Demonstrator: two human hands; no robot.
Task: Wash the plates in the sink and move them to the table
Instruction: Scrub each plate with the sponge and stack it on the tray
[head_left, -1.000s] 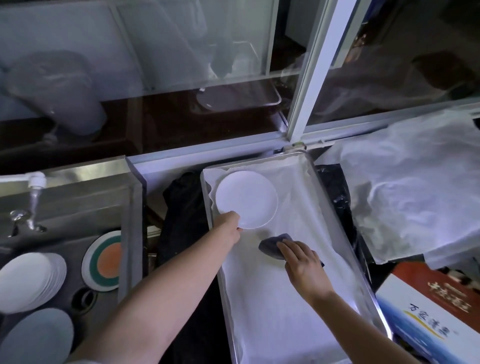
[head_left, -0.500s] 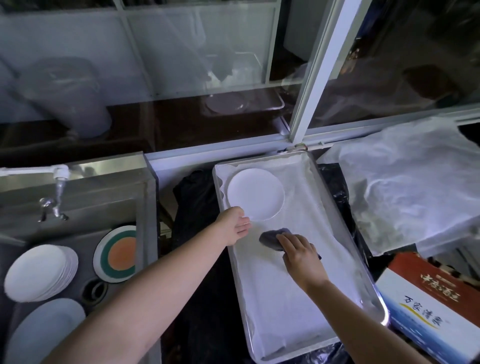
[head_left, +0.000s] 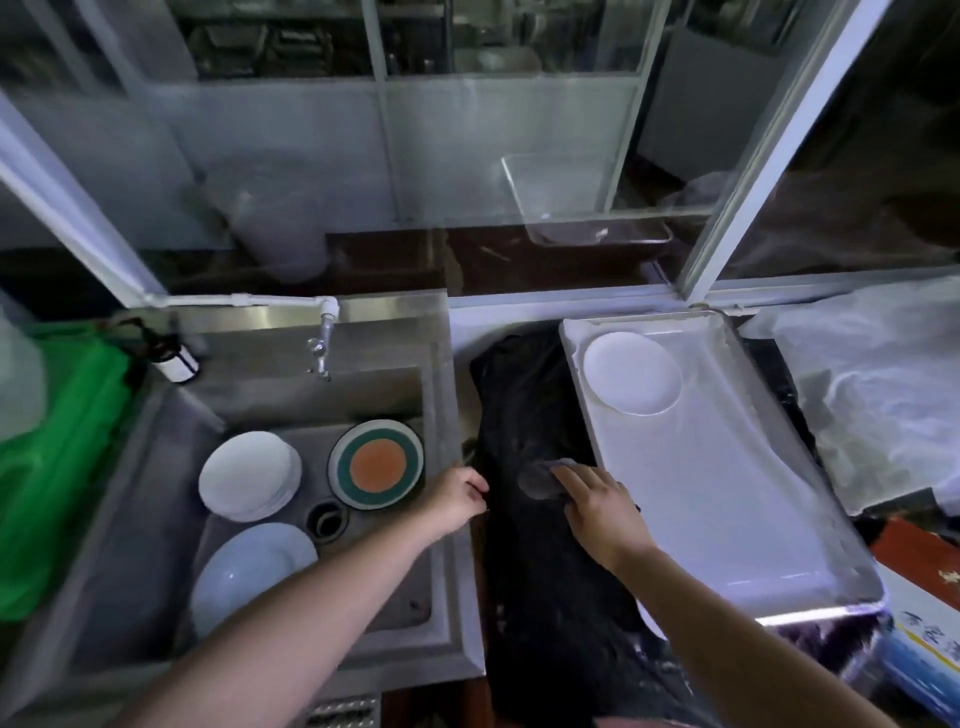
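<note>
Down in the steel sink (head_left: 171, 467) wait the plates yet to be washed: a stack of white plates (head_left: 248, 475) at the left, a green-and-orange plate (head_left: 377, 464) beside it toward the right wall, and a larger white plate (head_left: 249, 571) nearer the viewer. One clean white plate (head_left: 631, 371) already lies flat in the far left corner of the paper-lined metal tray (head_left: 810, 525) to the right.

These look like stiff, breakable crockery, probably slick when wet, and the stack is likely heavy if lifted whole. A sensible hold is at the rim, thumb on top and fingers beneath, one plate at a time.

The left hand (head_left: 457, 499) hovers over the sink's right edge, fingers loosely curled and holding nothing. The right hand (head_left: 597, 506) is over the black cloth (head_left: 524, 395) between sink and tray, its fingers laid fairly straight on a small grey rag (head_left: 537, 478); the rag is blurred, so whether the thumb pinches it I cannot tell.

A tap (head_left: 322, 345) juts over the back of the sink, and the drain (head_left: 328, 519) sits among the plates. Green plastic (head_left: 57, 457) lies to the left, crumpled white wrapping (head_left: 883, 384) and a printed box (head_left: 924, 623) to the right of the tray. The sink's raised wall and the tap are what a lifted plate must clear.
</note>
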